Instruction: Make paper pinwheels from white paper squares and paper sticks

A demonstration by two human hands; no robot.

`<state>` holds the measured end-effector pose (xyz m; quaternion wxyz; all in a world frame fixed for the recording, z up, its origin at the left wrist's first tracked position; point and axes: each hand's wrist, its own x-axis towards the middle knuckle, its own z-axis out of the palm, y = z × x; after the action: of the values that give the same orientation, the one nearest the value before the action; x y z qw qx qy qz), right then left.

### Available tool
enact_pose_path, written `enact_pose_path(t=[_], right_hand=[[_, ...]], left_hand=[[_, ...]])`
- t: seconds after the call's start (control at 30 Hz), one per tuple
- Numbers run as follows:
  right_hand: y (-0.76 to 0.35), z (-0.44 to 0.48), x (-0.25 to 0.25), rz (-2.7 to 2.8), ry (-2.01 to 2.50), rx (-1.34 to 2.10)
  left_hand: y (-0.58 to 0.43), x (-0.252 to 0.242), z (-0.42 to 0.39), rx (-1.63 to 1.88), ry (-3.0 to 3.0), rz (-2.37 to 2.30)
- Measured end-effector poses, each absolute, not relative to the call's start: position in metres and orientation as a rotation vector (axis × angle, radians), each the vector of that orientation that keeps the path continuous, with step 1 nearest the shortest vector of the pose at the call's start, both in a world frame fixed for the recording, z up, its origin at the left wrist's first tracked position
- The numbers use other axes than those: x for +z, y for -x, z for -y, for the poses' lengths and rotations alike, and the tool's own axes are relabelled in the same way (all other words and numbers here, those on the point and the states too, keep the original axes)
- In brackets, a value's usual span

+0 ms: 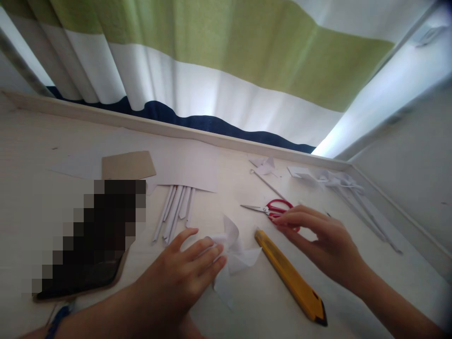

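My left hand (190,273) lies over a white paper pinwheel (235,252), its fingertips pressed on the middle; its thumb is hidden. The pinwheel's folded blades stick out past the fingers. My right hand (325,235) is closed in a pinch at the red handle of a pair of scissors (278,207), partly covering the lower loop. The scissors lie with their closed blades pointing left. Between my hands, a yellow utility knife (291,278) rests slantwise on the table.
Several rolled paper sticks (174,212) lie partly under a white paper sheet (190,162). Beside it is a brown card (127,165). A dark, partly blurred-out device (106,270) is at left. Another pinwheel (264,165), a thin stick (268,184) and finished-looking paper pieces (339,181) lie at back right.
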<state>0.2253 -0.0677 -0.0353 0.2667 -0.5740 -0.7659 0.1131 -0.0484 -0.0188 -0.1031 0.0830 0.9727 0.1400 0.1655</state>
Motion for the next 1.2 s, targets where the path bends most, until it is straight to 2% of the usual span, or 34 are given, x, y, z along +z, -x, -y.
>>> enact_pose_path(t=[0.1,0.2,0.53,1.2], right_hand=[[-0.190,0.067,-0.042,2.144,1.431,0.595],[-0.172,0.063,-0.053,2.180,1.407,0.726],[-0.165,0.062,-0.073,2.336,1.259,0.518],[-0.165,0.063,-0.082,2.338,1.269,0.448]], left_hand=[[0.047,-0.102,0.020,0.509,-2.869,-0.441],[0.046,-0.101,0.021,0.505,-2.835,-0.456],[0.045,-0.100,0.021,0.510,-2.873,-0.416],[0.045,-0.098,0.022,0.505,-2.849,-0.427]])
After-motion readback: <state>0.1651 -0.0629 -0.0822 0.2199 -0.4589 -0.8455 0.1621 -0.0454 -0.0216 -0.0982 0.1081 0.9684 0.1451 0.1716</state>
